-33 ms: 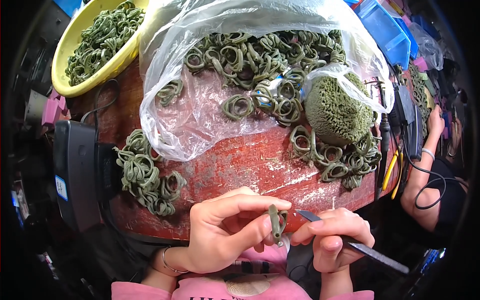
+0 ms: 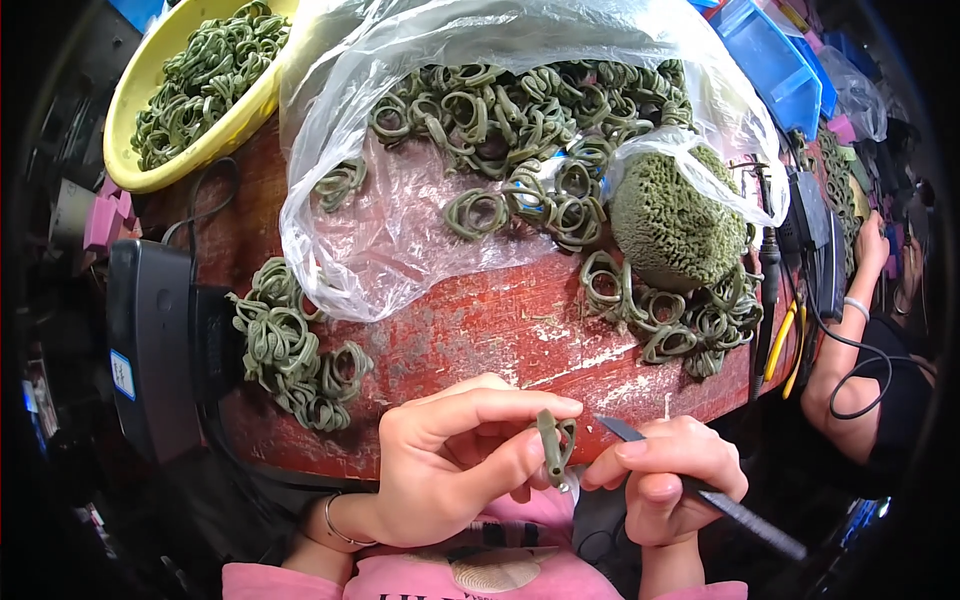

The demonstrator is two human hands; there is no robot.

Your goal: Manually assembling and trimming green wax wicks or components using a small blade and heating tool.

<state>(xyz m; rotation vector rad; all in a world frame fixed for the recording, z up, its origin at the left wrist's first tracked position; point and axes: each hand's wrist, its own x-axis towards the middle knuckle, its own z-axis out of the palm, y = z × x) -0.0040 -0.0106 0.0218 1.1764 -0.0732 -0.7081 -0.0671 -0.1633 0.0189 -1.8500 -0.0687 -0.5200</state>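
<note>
Near the table's front edge, my left hand point(image 2: 440, 465) pinches a small green ring point(image 2: 551, 445) between thumb and forefinger. The ring looks like wax and stands on edge. My right hand point(image 2: 675, 475) is closed around a slim dark knife point(image 2: 622, 428), its pointed tip towards the ring but apart from it. The knife's long tail point(image 2: 750, 525) slants down to the right out of my fingers. Some right fingertips are close below the ring, where a pale, partly hidden bit shows; I cannot tell whether they touch it.
Similar rings lie in a heap point(image 2: 290, 340) at left, in a clear plastic bag point(image 2: 370, 270), and in a yellow basket point(image 2: 125, 165). A porous green lump point(image 2: 675, 220) stands at right above more rings point(image 2: 670, 320). A black box point(image 2: 150, 340), yellow-handled pliers point(image 2: 782, 345) and another person's arm point(image 2: 850, 340) flank the table.
The knife has tilted slightly steeper in my right hand: its tip is a little higher, its tail lower and further left. My left hand and the ring look almost unmoved.
</note>
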